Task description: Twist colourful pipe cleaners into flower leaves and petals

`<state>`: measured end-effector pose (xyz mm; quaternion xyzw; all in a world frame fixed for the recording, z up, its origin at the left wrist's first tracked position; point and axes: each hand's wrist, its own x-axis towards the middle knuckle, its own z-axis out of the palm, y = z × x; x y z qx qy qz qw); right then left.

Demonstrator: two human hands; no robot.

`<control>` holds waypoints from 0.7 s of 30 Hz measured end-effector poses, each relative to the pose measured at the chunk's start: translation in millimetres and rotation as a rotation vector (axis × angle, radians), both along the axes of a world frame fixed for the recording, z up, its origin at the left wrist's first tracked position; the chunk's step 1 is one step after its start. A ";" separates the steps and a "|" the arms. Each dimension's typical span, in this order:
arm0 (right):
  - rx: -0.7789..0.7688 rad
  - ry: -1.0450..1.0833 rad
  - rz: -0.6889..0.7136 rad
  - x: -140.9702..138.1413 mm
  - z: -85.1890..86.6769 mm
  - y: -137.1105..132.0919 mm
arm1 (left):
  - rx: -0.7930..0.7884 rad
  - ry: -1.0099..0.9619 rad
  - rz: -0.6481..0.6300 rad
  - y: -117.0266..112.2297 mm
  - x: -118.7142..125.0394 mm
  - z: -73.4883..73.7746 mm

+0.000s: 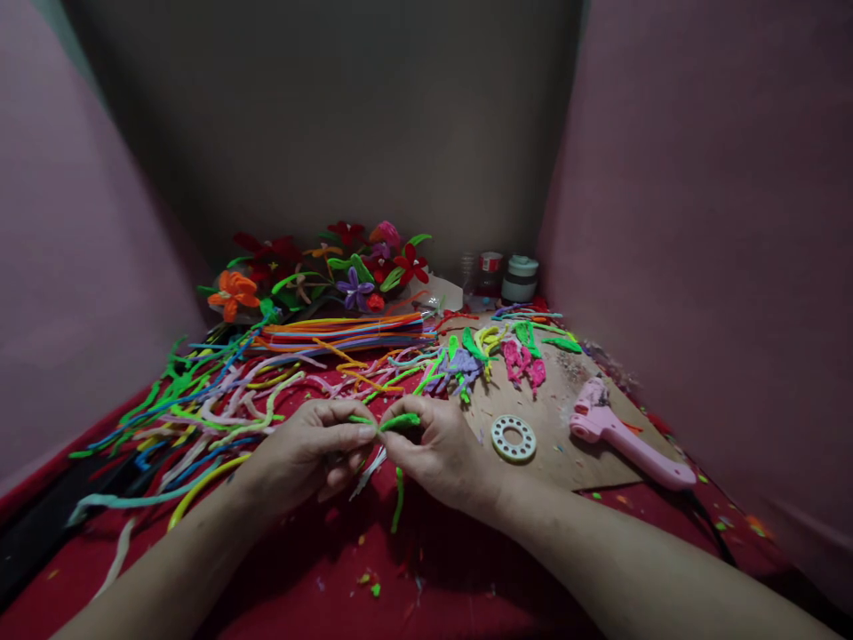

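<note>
A green pipe cleaner [400, 421] runs between my two hands at the middle of the table's near side. My left hand [313, 449] is closed, thumb and forefinger pinching it. My right hand [440, 449] pinches it too, the fingertips nearly meeting those of the left. A bent green end shows above the right thumb, and another green length [398, 500] hangs below the right hand. Thin whitish strands [369, 473] stick out under the fingers; which hand they belong to I cannot tell.
Loose coloured pipe cleaners [227, 409] spread to the left, with a straight bundle [346, 331] behind. Pipe-cleaner flowers [356, 289] stand at the back. On a brown board [553, 467] rest a pink glue gun [630, 436], a holed tape roll [513, 438] and small shaped pieces [523, 360].
</note>
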<state>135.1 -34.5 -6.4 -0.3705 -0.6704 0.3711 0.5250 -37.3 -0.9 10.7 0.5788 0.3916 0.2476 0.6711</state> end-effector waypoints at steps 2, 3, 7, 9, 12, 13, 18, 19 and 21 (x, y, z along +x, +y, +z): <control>-0.073 0.076 -0.013 -1.6 -1.2 0.6 | 0.228 0.086 0.044 -2.1 1.2 -2.7; -0.141 0.141 0.002 -2.7 -2.1 1.2 | 0.424 0.146 0.074 -3.2 1.6 -4.6; -0.497 0.449 0.126 -7.7 -7.6 5.4 | 1.429 0.391 0.070 -7.4 2.3 -11.8; -0.607 0.534 0.135 -8.8 -10.5 7.7 | 1.642 0.445 0.009 -9.3 2.5 -11.2; -0.609 0.516 0.135 -7.2 -13.3 9.9 | 1.284 0.409 0.012 -10.4 2.8 -2.9; -0.578 0.483 0.138 -6.1 -13.3 10.0 | 1.045 0.358 0.029 -9.7 2.6 0.6; -0.347 0.200 0.066 -1.6 -5.8 6.0 | 0.039 0.111 -0.034 -0.6 -1.2 7.7; -0.299 0.141 0.037 -1.6 -4.0 4.6 | -0.030 0.118 -0.065 0.3 -1.9 7.4; -0.228 0.045 -0.011 -2.3 -1.9 2.0 | -0.058 0.175 -0.118 0.0 -2.2 6.8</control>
